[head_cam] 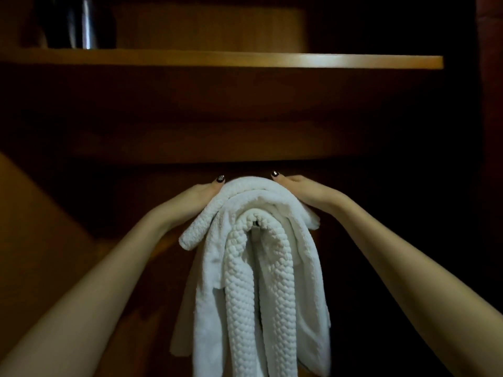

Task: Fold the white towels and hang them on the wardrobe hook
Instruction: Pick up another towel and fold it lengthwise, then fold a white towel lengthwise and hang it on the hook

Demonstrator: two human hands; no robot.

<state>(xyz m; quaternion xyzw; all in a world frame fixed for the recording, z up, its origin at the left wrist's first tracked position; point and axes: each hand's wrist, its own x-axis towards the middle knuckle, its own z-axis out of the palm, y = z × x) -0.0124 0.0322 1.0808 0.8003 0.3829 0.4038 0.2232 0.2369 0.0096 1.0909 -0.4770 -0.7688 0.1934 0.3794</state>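
White towels (253, 281) hang draped in the middle of the view inside a dark wooden wardrobe. A waffle-textured towel (246, 308) lies in front and a smoother towel (272, 194) is laid over the top of it. A small piece of the hook (255, 227) shows under the fold. My left hand (202, 193) holds the top towel's left side, thumb on top. My right hand (296, 187) holds its right side the same way. The other fingers of both hands are hidden behind the cloth.
A wooden shelf (272, 59) runs across the top, with a dark shiny cylindrical object (79, 23) standing on its left end. A lower wooden ledge (190, 142) sits just above my hands. The wardrobe's side panel (40, 227) slopes at the left.
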